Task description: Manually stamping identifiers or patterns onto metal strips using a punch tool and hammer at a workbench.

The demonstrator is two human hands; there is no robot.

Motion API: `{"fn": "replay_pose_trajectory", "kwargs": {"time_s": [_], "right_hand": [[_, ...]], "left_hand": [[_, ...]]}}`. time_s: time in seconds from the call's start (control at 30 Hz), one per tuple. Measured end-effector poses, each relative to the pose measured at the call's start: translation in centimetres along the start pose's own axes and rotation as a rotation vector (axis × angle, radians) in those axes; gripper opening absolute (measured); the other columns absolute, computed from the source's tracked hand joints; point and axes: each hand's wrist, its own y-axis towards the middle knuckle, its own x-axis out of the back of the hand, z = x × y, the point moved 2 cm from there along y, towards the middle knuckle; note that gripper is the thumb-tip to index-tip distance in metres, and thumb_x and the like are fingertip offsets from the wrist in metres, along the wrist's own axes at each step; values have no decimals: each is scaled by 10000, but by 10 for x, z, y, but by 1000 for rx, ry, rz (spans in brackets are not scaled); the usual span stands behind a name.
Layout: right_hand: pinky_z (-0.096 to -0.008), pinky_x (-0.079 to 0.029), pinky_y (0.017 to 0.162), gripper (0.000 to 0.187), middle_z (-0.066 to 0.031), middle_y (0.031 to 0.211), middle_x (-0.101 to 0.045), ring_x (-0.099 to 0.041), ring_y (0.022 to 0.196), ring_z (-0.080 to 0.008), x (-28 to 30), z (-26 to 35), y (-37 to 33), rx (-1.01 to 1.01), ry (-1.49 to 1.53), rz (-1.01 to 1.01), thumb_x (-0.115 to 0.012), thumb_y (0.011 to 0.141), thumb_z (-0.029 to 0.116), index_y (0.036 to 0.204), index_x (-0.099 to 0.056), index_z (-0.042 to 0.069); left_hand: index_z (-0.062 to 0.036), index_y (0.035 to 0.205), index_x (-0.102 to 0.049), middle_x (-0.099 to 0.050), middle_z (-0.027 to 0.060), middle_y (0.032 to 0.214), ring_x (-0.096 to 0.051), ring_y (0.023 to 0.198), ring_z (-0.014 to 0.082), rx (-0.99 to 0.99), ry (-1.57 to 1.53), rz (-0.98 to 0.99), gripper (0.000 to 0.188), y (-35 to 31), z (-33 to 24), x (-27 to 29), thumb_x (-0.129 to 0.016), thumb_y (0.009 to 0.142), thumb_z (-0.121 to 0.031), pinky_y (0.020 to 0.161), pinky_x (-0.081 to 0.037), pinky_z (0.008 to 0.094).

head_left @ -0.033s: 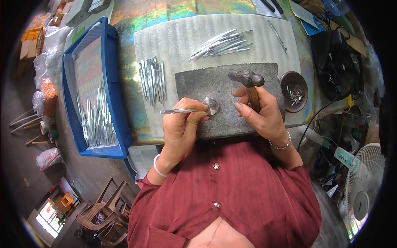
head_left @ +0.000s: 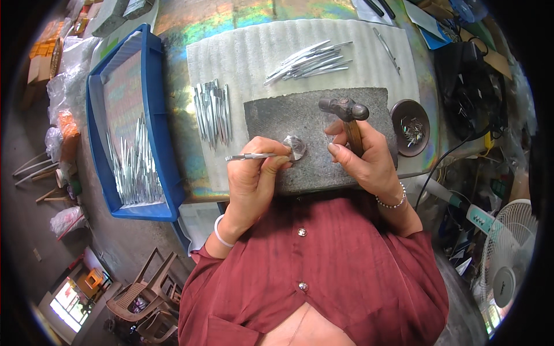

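Note:
My left hand (head_left: 253, 170) pinches a slim silvery metal rod (head_left: 245, 156) between thumb and fingers. The rod lies almost level, its right end hidden by my fingertips beside a small, round, shiny metal piece (head_left: 296, 148). That piece sits on a dark grey stone slab (head_left: 314, 170). In my right hand (head_left: 366, 154) is a ball-peen hammer (head_left: 345, 108) with a wooden handle, its head raised above the slab and pointing away from me. My right thumb and forefinger are close together; whether something tiny is between them I cannot make out.
Metal rods lie in a row (head_left: 213, 112) left of the slab and in a loose pile (head_left: 309, 61) behind it. A blue tray (head_left: 156, 115) at left holds several more. A dark bowl (head_left: 402, 112) of small metal pins stands at right. A white fan (head_left: 508, 254) is at lower right.

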Motion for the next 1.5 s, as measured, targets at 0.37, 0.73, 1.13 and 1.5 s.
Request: {"fn": "replay_pose_trajectory", "kwargs": {"time_s": [0.37,0.73,1.13,1.5], "right_hand": [[-227,-467,580,357,-57,876,-593,-556,693,-81,-13,18,-9,41,345,39,-577,879,2,1217,-465,-31],[-311,-493,564,291,-118,816,-575,-620,704,-268,-28,93,-5,719,-475,282,-718,704,-23,964,-589,-5],[-284,-506,642,473,-140,975,-573,-590,748,-186,2,114,-38,401,-321,306,-561,812,-100,1256,-418,-23],[-325,-502,535,577,-155,852,-631,-626,622,-253,4,130,-52,599,-716,242,-685,681,-76,1230,-507,-65]], "left_hand": [[0,942,-609,-631,134,832,-651,723,272,-344,596,95,322,1,-20,-7,-622,661,154,628,-529,320],[-54,898,-586,-604,78,965,-650,699,257,-375,566,102,176,1,-22,-6,-630,729,-66,533,-521,340],[-64,880,-527,-544,71,802,-612,621,257,-484,572,46,149,0,-8,-2,-575,745,-23,498,-485,342],[-67,896,-536,-542,74,783,-603,605,269,-492,526,77,183,3,-5,1,-578,733,4,494,-473,355]]}}
